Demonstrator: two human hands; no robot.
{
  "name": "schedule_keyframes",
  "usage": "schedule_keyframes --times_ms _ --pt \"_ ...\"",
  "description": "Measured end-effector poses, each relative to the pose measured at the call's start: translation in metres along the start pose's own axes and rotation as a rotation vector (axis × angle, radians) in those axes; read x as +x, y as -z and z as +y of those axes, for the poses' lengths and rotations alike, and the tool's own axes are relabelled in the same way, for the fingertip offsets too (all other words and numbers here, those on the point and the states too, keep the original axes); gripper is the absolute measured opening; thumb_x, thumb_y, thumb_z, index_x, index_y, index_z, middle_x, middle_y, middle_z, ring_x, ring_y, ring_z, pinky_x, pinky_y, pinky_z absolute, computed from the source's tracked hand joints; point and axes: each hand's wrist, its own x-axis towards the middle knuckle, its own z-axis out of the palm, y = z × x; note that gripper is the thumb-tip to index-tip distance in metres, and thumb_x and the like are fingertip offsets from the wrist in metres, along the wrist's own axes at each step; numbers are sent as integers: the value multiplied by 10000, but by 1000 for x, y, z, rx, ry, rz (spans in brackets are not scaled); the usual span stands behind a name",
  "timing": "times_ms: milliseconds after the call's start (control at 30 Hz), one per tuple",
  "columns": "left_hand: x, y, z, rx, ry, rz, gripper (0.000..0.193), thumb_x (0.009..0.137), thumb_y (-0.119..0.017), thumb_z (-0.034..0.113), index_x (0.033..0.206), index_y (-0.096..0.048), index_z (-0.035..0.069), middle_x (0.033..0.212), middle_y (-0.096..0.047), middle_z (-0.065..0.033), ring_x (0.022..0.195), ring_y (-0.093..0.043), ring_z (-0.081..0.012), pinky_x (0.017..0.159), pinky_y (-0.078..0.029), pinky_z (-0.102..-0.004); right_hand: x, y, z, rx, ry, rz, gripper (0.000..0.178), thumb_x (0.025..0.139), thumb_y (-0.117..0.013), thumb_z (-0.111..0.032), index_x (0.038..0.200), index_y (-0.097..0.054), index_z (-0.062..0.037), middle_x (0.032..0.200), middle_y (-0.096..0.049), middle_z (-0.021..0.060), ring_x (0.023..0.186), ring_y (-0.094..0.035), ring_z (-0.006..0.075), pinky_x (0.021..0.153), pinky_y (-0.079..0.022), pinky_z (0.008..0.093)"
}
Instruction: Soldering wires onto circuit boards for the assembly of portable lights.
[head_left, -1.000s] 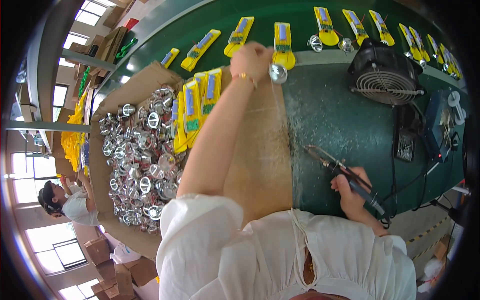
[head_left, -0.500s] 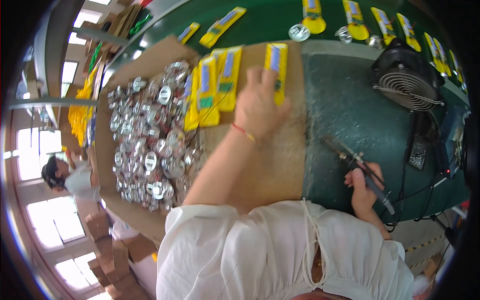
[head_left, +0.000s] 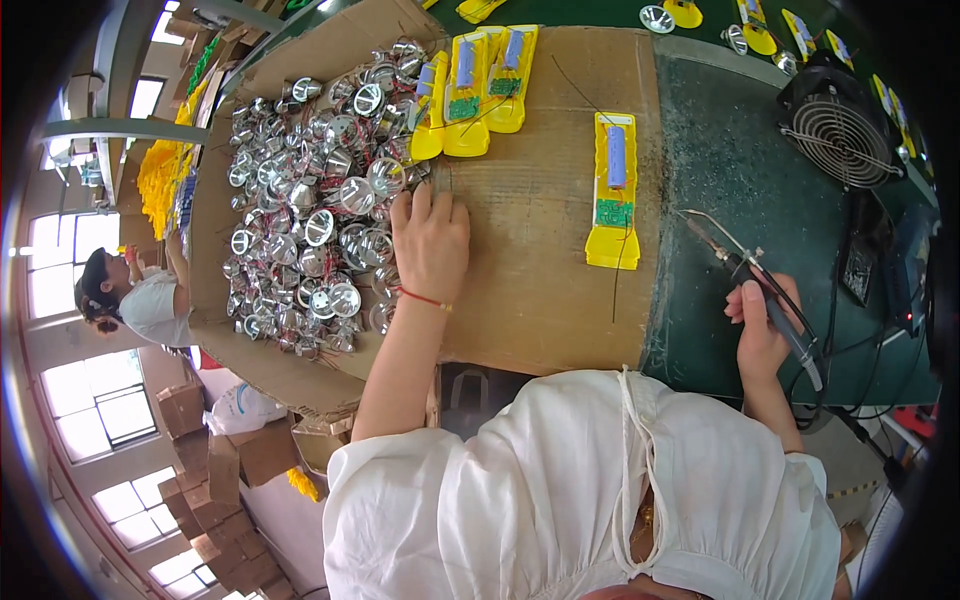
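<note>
Yellow housing (head_left: 597,245) is located on the brown cardboard (head_left: 540,300), just left of the bare green counter (head_left: 700,130); its long axis is directed roughly away from the wearer, with the blue cell (head_left: 616,160) in line and the green board (head_left: 612,213) toward the near end. From the left grip (head_left: 432,245) it lies to the right, well apart; from the right grip (head_left: 765,325) it lies leftward and somewhat farther out. The soldering iron (head_left: 748,272) is clamped in the right grip, its tip pointed toward the housing and placed nearer to it than either grip. The left grip, fingers lightly bent, is held at the right edge of the heaped reflectors (head_left: 318,228); whether one is pinched cannot be told. No label can be read; blue print on a white bag (head_left: 243,408) is too small.
</note>
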Motion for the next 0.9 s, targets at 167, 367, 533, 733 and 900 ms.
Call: schedule_keyframes --times_ms 167,367,533,733,900 --pt "15 8 10 -552 240 97 80 684 -607 116 748 -623 73 770 -629 -73 842 -582 -243 784 -415 -368 -10 -3 -6 2 43 -16 163 804 -576 -67 909 -500 31 672 -576 98 549 -534 100 502 -449 201" --pt "21 45 79 -1304 608 -146 84 720 -658 90 775 -652 25 679 -636 -102 586 -611 -137 551 -463 -245 -7 -17 -18 -12 20 -135 171 776 -603 -64 874 -509 39 666 -598 100 569 -579 113 503 -474 221" --pt "21 22 90 -1409 594 -72 85 717 -666 86 729 -640 6 675 -610 -83 558 -571 -131 526 -441 -245 -3 -28 -17 -13 22 -176 163 770 -607 -61 862 -513 35 657 -599 95 568 -580 111 503 -473 219" --pt "34 19 92 -1459 572 -161 123 696 -678 95 679 -618 -10 662 -565 -85 547 -536 -162 525 -429 -270 5 -41 -13 85 -63 -161 145 772 -609 -54 852 -518 25 700 -588 84 596 -570 98 506 -479 215" --pt "39 14 89 -1381 524 -244 153 669 -682 110 636 -604 -17 627 -551 -87 543 -523 -168 507 -413 -276 8 -46 -11 169 -154 -141 138 775 -607 -51 854 -519 19 698 -579 77 580 -560 94 491 -477 210"
